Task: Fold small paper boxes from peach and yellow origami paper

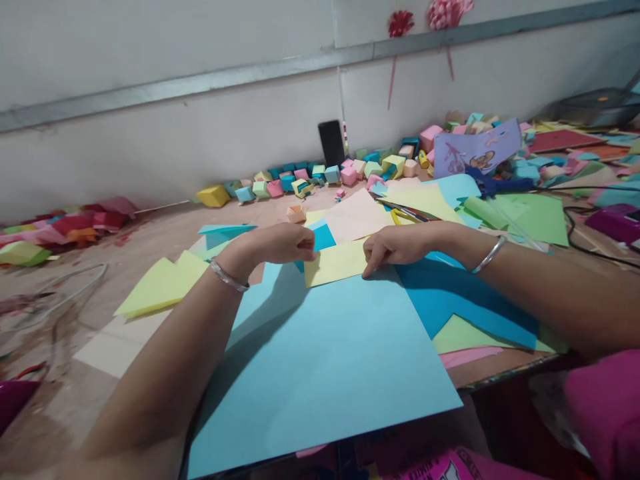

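A small pale yellow piece of paper (336, 263) lies across the far end of a large light blue sheet (330, 360). My left hand (286, 243) is closed at the yellow paper's left edge, thumb and fingers pinched together there. At its right edge my right hand (393, 248) is curled, with fingertips pressed on the near right corner. Just beyond the yellow paper are a pale pink sheet (357, 217) and a small bright blue piece (324, 236). Scissors (407, 211) with dark blades rest on sheets behind my right hand.
Several small folded paper cubes (290, 181) line the wall, with a dark phone (331, 143) propped behind them. Yellow paper (163, 283) lies left, darker blue paper (460, 293) and green paper (535, 217) right. A blue tool (500, 183) with a cable lies at the back right.
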Demonstrator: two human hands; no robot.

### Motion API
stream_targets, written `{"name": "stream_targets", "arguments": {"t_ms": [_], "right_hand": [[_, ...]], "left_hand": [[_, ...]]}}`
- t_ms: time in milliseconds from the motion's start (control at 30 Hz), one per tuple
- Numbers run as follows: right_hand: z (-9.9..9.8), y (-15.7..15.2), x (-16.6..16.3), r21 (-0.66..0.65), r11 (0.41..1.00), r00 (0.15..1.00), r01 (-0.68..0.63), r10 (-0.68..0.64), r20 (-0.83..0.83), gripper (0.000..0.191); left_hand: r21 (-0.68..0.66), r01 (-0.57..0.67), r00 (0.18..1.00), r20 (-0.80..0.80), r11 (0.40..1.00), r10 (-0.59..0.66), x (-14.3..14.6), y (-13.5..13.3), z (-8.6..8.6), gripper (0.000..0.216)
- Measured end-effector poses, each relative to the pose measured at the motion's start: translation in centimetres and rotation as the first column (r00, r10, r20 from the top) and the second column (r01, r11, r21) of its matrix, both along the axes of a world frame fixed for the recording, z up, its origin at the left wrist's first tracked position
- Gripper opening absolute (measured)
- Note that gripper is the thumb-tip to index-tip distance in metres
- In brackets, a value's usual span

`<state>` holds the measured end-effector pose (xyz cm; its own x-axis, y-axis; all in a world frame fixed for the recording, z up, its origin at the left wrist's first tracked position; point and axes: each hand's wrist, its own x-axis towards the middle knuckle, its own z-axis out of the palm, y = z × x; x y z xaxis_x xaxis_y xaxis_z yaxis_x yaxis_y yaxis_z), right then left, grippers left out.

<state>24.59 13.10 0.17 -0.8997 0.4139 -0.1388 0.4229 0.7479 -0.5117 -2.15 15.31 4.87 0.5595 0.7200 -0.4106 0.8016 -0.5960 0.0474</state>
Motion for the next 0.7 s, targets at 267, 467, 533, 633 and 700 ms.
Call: {"name": "stream_targets", "arguments": {"t_ms": [267,467,533,633,700], "right_hand": [[-0.1,0.0,0.1,-0.078,0.983,0.944,0.165,-0.180,-0.277,0.035],[-1.4,1.4,0.2,-0.165,0.818,0.553,0.550,-0.506,-0.662,0.031],[-2.0,1.8,0.1,-0.200,0.774,0.475,0.601,-0.547,-0.689,0.032],[-2.6,2.1,0.0,-0.221,0.743,0.423,0.632,-0.570,-0.705,0.032],[-2.7,2.1,0.0,-0.214,0.732,0.411,0.647,-0.571,-0.711,0.032]], "left_hand": [[0.174,0.144,0.987,0.048,0.974,-0.154,4.6,-4.6,-1.7,0.055],[0.264,0.144,0.989,-0.067,0.954,-0.130,5.5,-6.1,-2.1,0.028],[0.261,0.157,0.987,-0.080,0.952,-0.141,5.7,-6.4,-2.0,0.032],[0.269,0.156,0.987,-0.074,0.950,-0.141,6.0,-6.7,-2.1,0.047],[0.297,0.133,0.991,-0.062,0.946,-0.120,6.4,-6.9,-2.4,0.050]]}}
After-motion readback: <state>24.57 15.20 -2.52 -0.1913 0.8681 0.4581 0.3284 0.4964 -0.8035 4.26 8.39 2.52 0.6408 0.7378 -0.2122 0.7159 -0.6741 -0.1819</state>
